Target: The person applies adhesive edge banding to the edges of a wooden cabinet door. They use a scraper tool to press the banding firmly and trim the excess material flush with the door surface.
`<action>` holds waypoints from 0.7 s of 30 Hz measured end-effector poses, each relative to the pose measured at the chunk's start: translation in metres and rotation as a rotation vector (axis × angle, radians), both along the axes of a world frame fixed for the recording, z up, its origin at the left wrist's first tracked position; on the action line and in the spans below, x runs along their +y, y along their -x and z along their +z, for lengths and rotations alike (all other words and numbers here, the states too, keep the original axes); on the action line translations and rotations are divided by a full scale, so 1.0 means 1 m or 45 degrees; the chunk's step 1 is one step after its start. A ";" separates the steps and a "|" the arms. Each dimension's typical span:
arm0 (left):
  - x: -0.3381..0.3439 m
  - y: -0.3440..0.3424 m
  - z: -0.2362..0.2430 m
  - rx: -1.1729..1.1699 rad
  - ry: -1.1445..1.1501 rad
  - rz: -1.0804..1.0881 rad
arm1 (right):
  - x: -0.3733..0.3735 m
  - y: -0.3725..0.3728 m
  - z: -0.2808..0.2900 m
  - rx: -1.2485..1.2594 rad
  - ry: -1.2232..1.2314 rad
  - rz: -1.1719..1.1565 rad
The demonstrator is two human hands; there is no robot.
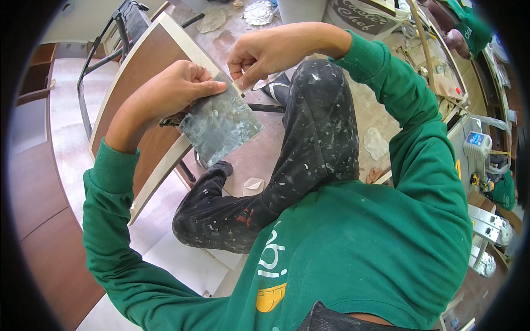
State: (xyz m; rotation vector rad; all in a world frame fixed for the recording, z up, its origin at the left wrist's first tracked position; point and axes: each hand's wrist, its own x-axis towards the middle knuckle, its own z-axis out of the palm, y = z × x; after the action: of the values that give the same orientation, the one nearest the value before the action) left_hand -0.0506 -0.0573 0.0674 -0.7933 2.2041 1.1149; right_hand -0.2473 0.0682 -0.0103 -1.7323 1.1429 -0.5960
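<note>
In my left hand (179, 88) is a thin, square grey metal plate (221, 127) smeared with whitish paste. The thumb presses on its upper face while the fingers curl beside it. My right hand (262, 55) is closed, its thumb and fingertips together at the plate's far corner, next to the pale edge of a board. Whatever those fingertips pinch is too small or hidden to make out. Under both hands lies a brown wood-faced board (130, 85) with a whitish rim, and the plate overlaps its right edge.
A black tubular frame (84, 102) stands left of the board. My bent legs in paint-spotted black trousers (317, 127) are to its right. White buckets (302, 10) stand at the back, near dried white patches (259, 12) on the floor. A metal stepladder (488, 225) and a cluttered bench are at the right.
</note>
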 end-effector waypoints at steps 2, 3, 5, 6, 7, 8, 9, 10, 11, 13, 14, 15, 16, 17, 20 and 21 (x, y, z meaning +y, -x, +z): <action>-0.005 -0.004 -0.004 0.030 -0.012 -0.006 | 0.000 -0.001 0.000 -0.002 -0.001 -0.005; -0.006 -0.005 -0.006 0.044 -0.019 -0.008 | -0.001 -0.001 -0.001 -0.003 -0.002 -0.007; -0.008 -0.002 -0.003 0.026 0.006 -0.012 | 0.000 -0.001 0.000 0.012 0.001 -0.010; -0.008 -0.001 -0.002 0.016 0.018 -0.013 | 0.000 -0.001 0.000 0.019 0.002 -0.011; -0.008 -0.001 -0.003 0.015 0.027 -0.011 | -0.001 -0.001 0.000 0.022 0.002 -0.012; -0.007 -0.001 -0.003 0.015 0.037 -0.008 | -0.001 -0.001 -0.001 0.025 0.003 -0.012; -0.006 -0.001 -0.003 0.015 0.047 -0.005 | -0.001 -0.001 -0.001 0.028 0.003 -0.012; -0.007 -0.001 -0.003 0.005 0.038 -0.009 | -0.001 -0.002 0.000 0.040 -0.004 -0.013; -0.008 0.000 -0.002 -0.005 0.028 -0.014 | 0.000 -0.001 0.002 0.052 -0.011 -0.016; -0.008 0.000 -0.002 -0.006 0.019 -0.015 | 0.000 -0.001 0.003 0.055 -0.015 -0.013; -0.007 0.000 -0.003 0.003 0.017 -0.012 | 0.000 -0.001 0.002 0.046 -0.012 -0.008; -0.007 0.000 -0.003 0.013 0.016 -0.009 | 0.000 -0.001 0.002 0.037 -0.010 -0.003; -0.004 0.001 -0.002 -0.001 0.014 0.008 | -0.001 -0.001 0.002 0.039 -0.012 -0.003; -0.001 0.003 0.002 -0.014 0.013 0.025 | -0.001 0.000 0.002 0.041 -0.014 -0.003; -0.006 0.004 0.000 -0.007 0.023 -0.017 | 0.000 0.000 0.004 0.063 -0.013 -0.013; -0.008 0.004 -0.001 0.002 0.029 -0.046 | 0.001 0.000 0.006 0.072 -0.012 -0.017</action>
State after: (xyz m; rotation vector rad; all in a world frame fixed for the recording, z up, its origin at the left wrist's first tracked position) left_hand -0.0542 -0.0656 0.0662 -0.7596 2.2273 1.0752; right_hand -0.2471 0.0689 -0.0047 -1.7442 1.1959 -0.5521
